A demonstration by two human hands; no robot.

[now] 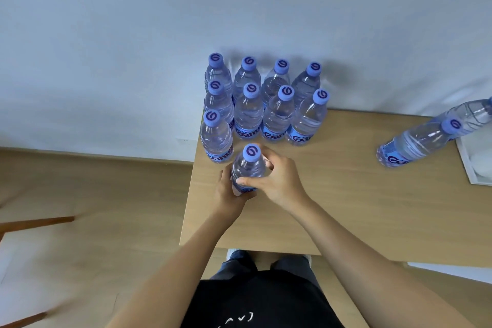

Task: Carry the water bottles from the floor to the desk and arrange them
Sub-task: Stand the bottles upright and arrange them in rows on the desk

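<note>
A clear water bottle (pixel 249 165) with a blue cap stands upright near the left edge of the wooden desk (pixel 346 202). My left hand (pixel 229 192) wraps its lower body from the left. My right hand (pixel 277 178) grips its upper body from the right. Just behind it, several matching bottles (pixel 249 112) stand in tidy rows against the wall; one bottle (pixel 216 136) begins a third row at the left. Two more bottles (pixel 415 144) stand apart at the desk's right.
A white tray (pixel 476 165) lies at the desk's right edge behind the two separate bottles. Left of the desk is wooden floor with dark wooden furniture legs (pixel 37 222). A white wall (pixel 133 61) backs the desk. My legs are at the desk's front edge.
</note>
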